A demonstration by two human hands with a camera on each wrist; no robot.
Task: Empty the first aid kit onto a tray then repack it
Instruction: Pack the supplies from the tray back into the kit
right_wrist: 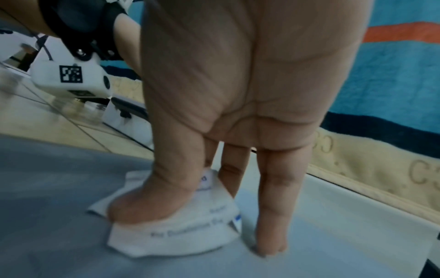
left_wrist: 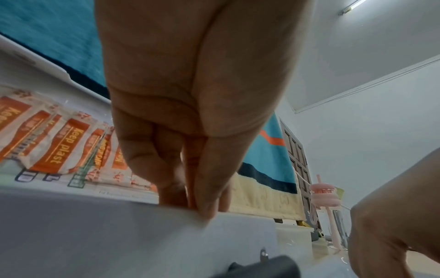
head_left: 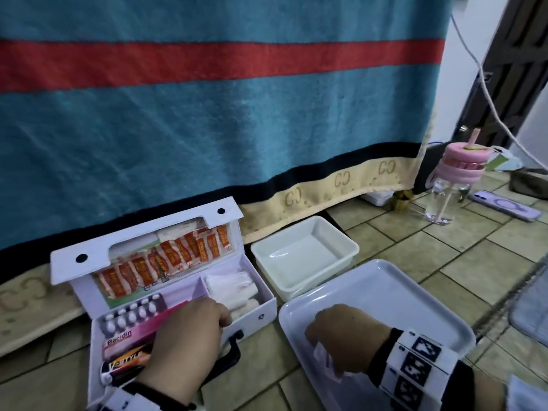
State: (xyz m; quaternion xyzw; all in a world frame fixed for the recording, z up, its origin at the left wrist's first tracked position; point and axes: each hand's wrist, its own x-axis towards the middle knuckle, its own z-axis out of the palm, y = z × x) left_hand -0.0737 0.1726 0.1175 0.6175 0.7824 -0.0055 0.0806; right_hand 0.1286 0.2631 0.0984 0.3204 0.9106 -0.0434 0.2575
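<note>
Now | left hand (head_left: 189,330) grips kit (head_left: 255,315) front wall; right hand (head_left: 341,333) pinches white packet (right_wrist: 181,225) flat on tray (head_left: 415,295)

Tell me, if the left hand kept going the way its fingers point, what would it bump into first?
Probably the white rolled gauze in the kit's right compartment. The left hand points down over the front wall there, though depth is hard to judge.
</note>
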